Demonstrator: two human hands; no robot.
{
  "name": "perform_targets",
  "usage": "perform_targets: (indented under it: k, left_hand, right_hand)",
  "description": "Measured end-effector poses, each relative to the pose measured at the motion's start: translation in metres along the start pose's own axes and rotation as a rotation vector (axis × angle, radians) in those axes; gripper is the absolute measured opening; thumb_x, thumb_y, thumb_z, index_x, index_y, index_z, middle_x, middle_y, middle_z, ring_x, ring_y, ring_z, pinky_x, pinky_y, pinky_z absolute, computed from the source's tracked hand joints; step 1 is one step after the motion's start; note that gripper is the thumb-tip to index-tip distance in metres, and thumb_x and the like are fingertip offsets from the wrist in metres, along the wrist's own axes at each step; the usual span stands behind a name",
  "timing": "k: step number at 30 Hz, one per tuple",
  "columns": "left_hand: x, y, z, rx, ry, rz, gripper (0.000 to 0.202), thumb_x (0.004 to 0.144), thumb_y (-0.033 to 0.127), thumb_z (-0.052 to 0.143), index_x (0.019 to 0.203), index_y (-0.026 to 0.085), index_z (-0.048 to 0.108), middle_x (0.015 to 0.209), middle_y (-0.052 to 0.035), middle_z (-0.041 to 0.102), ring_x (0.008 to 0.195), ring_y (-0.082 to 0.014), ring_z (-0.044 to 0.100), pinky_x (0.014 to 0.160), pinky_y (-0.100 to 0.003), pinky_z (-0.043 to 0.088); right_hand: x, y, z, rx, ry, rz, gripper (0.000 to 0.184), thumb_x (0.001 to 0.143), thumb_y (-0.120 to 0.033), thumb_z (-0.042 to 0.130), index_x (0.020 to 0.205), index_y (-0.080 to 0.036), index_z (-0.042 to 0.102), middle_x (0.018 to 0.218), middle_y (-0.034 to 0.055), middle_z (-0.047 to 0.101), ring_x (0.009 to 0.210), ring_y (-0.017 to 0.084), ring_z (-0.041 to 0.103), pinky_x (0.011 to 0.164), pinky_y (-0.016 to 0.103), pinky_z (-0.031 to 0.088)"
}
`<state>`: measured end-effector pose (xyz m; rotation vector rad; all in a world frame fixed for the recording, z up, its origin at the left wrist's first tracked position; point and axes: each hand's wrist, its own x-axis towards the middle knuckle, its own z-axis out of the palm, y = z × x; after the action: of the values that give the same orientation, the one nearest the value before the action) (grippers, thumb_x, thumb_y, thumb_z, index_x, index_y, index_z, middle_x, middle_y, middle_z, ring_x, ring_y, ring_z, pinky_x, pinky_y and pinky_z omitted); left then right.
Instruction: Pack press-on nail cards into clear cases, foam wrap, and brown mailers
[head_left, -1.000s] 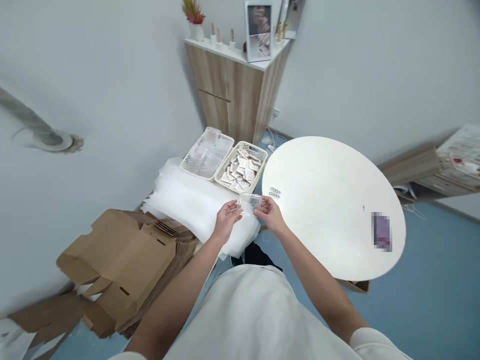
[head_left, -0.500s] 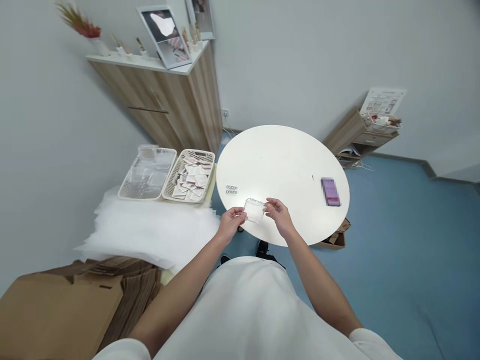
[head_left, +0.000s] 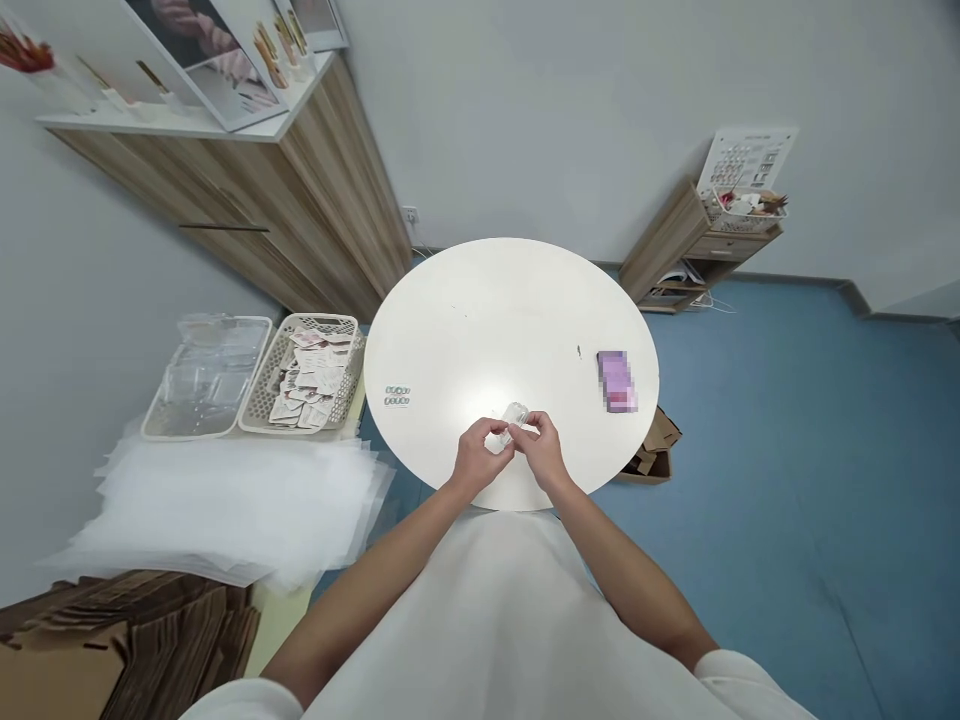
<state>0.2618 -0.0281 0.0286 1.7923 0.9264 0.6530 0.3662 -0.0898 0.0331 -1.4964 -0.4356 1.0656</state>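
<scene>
Round white desk [head_left: 495,290]: your left hand [head_left: 477,459] and right hand [head_left: 543,454] pinch a clear plastic case [head_left: 514,413].
Grey two-row set [head_left: 397,391] lies outside.

no text can be read, even on the white sign [head_left: 750,158].

Looks like a small packing room
Flattened cardboard boxes [head_left: 176,640] and white sheets [head_left: 240,500] lie stacked at lower left, below a basket [head_left: 262,395] of small packets [head_left: 311,375]; a round table [head_left: 487,300] stands mid-frame.
</scene>
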Motion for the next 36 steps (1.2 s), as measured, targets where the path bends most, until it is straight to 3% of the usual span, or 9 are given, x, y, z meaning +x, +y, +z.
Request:
perform_targets:
  k: [5,9,12,15,19,23,26,30,36]
  left_hand:
    - [0.004,0.002,0.02,0.118,-0.037,0.053,0.031,0.063,0.034,0.065,0.091,0.023,0.056,0.094,-0.0062,0.058,0.095,-0.0221,0.052,0.087,-0.038,0.039]
    - [0.01,-0.006,0.015,0.185,0.014,-0.018,0.071,0.055,0.04,0.071,0.117,0.022,0.042,0.119,-0.0111,0.045,0.114,-0.0265,0.039,0.095,-0.041,0.031]
    - [0.019,-0.012,0.007,0.127,-0.119,-0.085,0.091,0.055,0.038,0.072,0.131,0.024,0.025,0.115,-0.0087,0.048,0.107,-0.0239,0.045,0.092,-0.04,0.033]
    - [0.028,-0.014,0.0,0.083,-0.257,-0.046,0.089,0.056,0.034,0.071,0.132,0.025,0.026,0.103,-0.0047,0.053,0.094,-0.0189,0.051,0.087,-0.036,0.038]
    - [0.033,-0.014,-0.005,0.092,-0.325,-0.009,0.077,0.058,0.034,0.07,0.126,0.023,0.035,0.099,-0.0038,0.052,0.086,-0.0159,0.05,0.08,-0.033,0.042]
    - [0.033,-0.017,-0.01,0.051,-0.385,-0.027,0.076,0.059,0.036,0.07,0.125,0.024,0.036,0.1,-0.0046,0.052,0.085,-0.0152,0.049,0.078,-0.032,0.043]
    - [0.033,-0.022,-0.014,0.009,-0.43,-0.031,0.075,0.059,0.036,0.07,0.125,0.025,0.036,0.1,-0.0048,0.052,0.085,-0.0155,0.049,0.079,-0.033,0.042]
    - [0.034,-0.028,-0.017,-0.044,-0.458,-0.041,0.077,0.058,0.036,0.071,0.125,0.024,0.037,0.1,-0.0051,0.051,0.084,-0.015,0.049,0.077,-0.032,0.042]
    - [0.035,-0.028,-0.021,-0.112,-0.478,-0.034,0.074,0.058,0.034,0.072,0.124,0.024,0.039,0.091,-0.0028,0.051,0.077,-0.0124,0.048,0.073,-0.03,0.042]
  right_hand:
    - [0.013,0.002,-0.031,0.085,0.108,0.099,0.03,0.062,-0.034,0.064,0.082,-0.023,0.045,0.084,-0.0003,0.052,0.071,0.016,0.062,0.062,0.031,0.052]
    - [0.019,0.0,-0.05,0.123,0.086,0.131,0.027,0.063,-0.032,0.064,0.083,-0.023,0.049,0.084,-0.0011,0.052,0.07,0.014,0.063,0.064,0.031,0.052]
    - [0.021,-0.002,-0.057,0.125,0.011,0.127,0.026,0.064,-0.032,0.063,0.085,-0.023,0.052,0.086,-0.0011,0.052,0.07,0.013,0.063,0.065,0.029,0.052]
    - [0.023,0.001,-0.059,0.128,-0.047,0.131,0.033,0.065,-0.034,0.063,0.093,-0.024,0.049,0.087,-0.0014,0.053,0.07,0.013,0.063,0.066,0.03,0.052]
    - [0.023,0.006,-0.059,0.076,-0.102,0.09,0.035,0.068,-0.039,0.06,0.096,-0.026,0.045,0.098,0.0018,0.053,0.077,0.015,0.062,0.069,0.033,0.051]
    - [0.021,0.005,-0.064,-0.172,-0.239,-0.133,0.051,0.059,-0.036,0.069,0.104,-0.028,0.046,0.131,0.0068,0.033,0.107,0.022,0.049,0.082,0.038,0.047]
    - [0.02,0.001,-0.067,-0.41,-0.38,-0.269,0.059,0.055,-0.034,0.073,0.108,-0.027,0.048,0.139,0.007,0.025,0.12,0.025,0.036,0.09,0.041,0.041]
    - [0.02,0.001,-0.062,-0.53,-0.34,-0.365,0.046,0.061,-0.03,0.068,0.103,-0.024,0.051,0.132,0.0095,0.037,0.117,0.024,0.04,0.091,0.04,0.041]
    - [0.019,0.009,-0.056,-0.477,-0.286,-0.391,0.044,0.059,-0.029,0.069,0.099,-0.022,0.053,0.129,0.0101,0.041,0.117,0.023,0.042,0.089,0.038,0.043]
